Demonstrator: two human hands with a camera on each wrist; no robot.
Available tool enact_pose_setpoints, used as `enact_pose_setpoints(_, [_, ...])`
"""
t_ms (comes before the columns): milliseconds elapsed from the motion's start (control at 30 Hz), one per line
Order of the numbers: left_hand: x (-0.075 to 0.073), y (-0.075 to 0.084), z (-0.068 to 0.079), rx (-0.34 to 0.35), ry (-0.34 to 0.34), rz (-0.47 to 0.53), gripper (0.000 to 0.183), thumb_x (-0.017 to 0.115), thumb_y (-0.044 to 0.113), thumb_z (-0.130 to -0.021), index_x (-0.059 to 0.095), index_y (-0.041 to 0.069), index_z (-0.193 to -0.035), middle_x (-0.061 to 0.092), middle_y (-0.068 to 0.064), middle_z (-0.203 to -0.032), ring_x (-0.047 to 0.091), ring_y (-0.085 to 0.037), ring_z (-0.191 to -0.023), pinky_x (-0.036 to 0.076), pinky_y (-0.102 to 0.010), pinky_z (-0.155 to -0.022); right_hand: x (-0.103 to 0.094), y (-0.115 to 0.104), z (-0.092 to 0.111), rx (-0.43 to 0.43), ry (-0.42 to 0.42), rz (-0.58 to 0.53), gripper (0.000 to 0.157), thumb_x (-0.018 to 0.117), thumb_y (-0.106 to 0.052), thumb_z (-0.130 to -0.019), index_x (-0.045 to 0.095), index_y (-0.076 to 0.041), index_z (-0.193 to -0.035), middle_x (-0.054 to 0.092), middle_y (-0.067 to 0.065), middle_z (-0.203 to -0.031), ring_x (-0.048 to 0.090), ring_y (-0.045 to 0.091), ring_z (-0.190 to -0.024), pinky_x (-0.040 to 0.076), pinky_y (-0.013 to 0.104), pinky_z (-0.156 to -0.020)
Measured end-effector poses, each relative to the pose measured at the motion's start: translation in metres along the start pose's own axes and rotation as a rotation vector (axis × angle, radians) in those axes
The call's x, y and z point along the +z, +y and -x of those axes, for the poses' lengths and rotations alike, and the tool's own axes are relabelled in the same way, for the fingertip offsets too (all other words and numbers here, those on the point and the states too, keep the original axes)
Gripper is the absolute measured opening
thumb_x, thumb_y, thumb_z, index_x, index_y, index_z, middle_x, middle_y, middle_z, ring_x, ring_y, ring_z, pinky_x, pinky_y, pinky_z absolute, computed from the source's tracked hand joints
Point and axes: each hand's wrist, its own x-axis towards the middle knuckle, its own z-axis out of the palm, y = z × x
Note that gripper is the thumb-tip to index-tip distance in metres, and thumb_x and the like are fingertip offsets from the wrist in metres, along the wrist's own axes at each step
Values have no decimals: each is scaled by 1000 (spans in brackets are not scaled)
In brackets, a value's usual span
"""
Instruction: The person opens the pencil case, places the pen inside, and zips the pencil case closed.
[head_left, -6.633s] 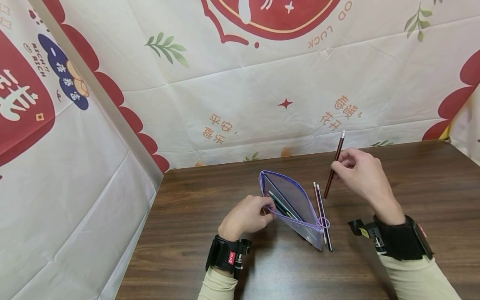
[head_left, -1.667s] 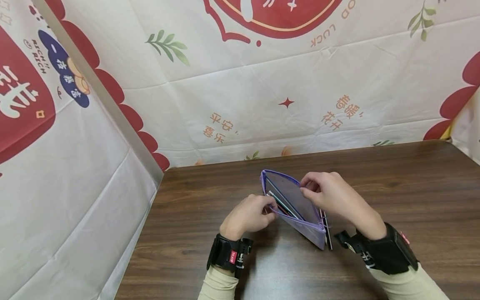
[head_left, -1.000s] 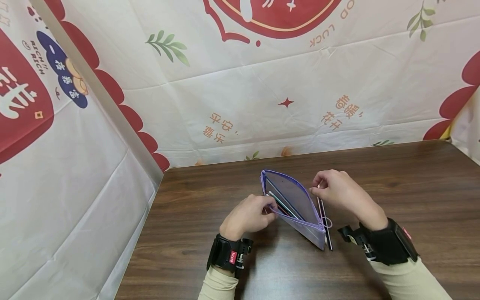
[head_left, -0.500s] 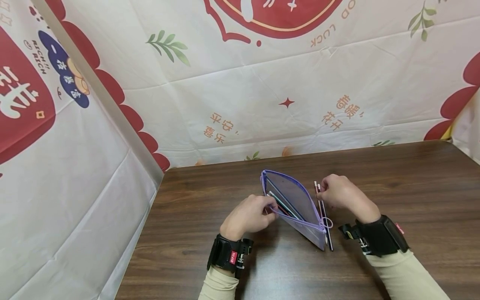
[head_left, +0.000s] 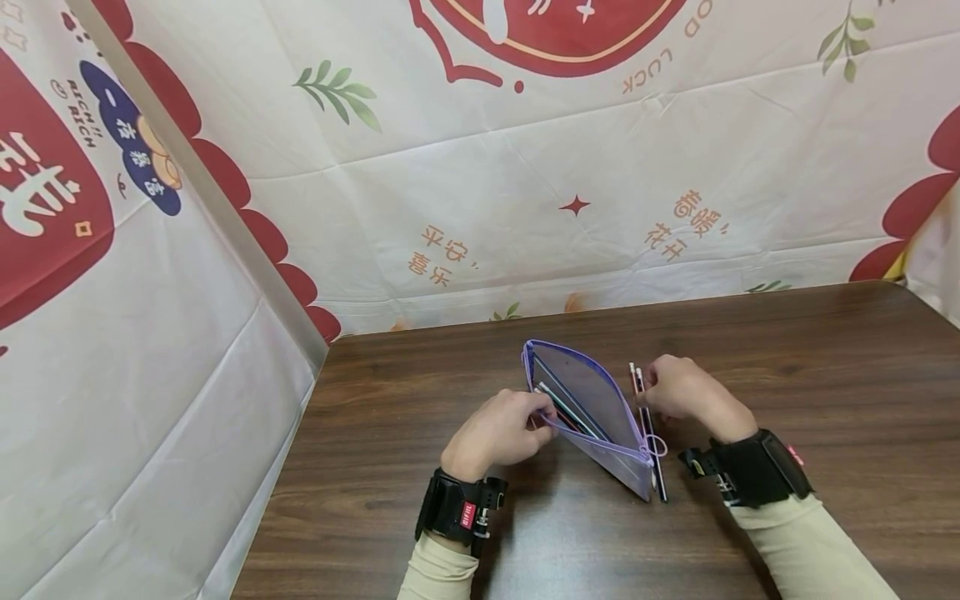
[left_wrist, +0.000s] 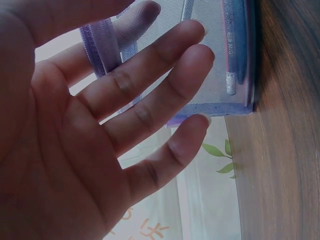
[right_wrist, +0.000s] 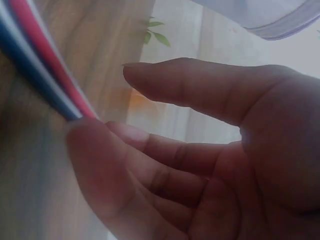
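The person's left hand [head_left: 495, 433] pinches the near rim of a translucent purple mesh pouch [head_left: 626, 468] with violet zipper edging. In the left wrist view its index finger shows through the mesh, while the middle, ring and little fingers spread apart, holding nothing. The pouch sits on a dark brown wood-grain table [head_left: 360, 467], its mouth gaping, its length running slantwise away from the person. Inside it several slim pencils [head_left: 561, 405] lean together along the same slant, one of them pale teal; their exact number cannot be told. Through the mesh, the left wrist view also shows a silver-ended pencil [left_wrist: 230, 82] near the pouch's bottom corner. A thin lilac loop [head_left: 657, 447] hangs at the pouch's right-hand corner.

Just beside the pouch, on its right, a red-pink pencil with white edging [right_wrist: 47, 55] and a dark blue pencil with a pale stripe [right_wrist: 30, 70] lie close together, their white eraser ends toward the far side of the table. The right hand [head_left: 686, 393] is at the eraser ends of these two. In the right wrist view its index fingertip touches them and its thumb stands well apart, so the hand is not clasping them.

Both wrists wear black straps with small cameras, over cream sleeves [head_left: 810, 554]. Behind the table hangs a white cloth [head_left: 480, 208] printed with red shapes, green leaves and orange characters.
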Motion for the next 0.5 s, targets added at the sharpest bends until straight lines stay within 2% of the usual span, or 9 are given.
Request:
enact_pose_setpoints(300, [0,-1,0,-3,-5,7,6,64,22,-86,67,18,-89,63,10,-80,55,-2,-71,46,-19,-60,7,7,-8,47,-15,-19,23,67,-12,-83,53,-5,-65,53,3,-53,59,17,-49,54,31,-49])
enact_pose_setpoints(500, [0,0,0,0,-3,5,6,64,22,-86,67,18,-89,63,10,-80,54,-2,-70,46,-19,-60,10,10,-12,69,-14,-27,21,68,-8,-81,55,-3,-65,57,8,-61,59,18,-49,55,31,-48])
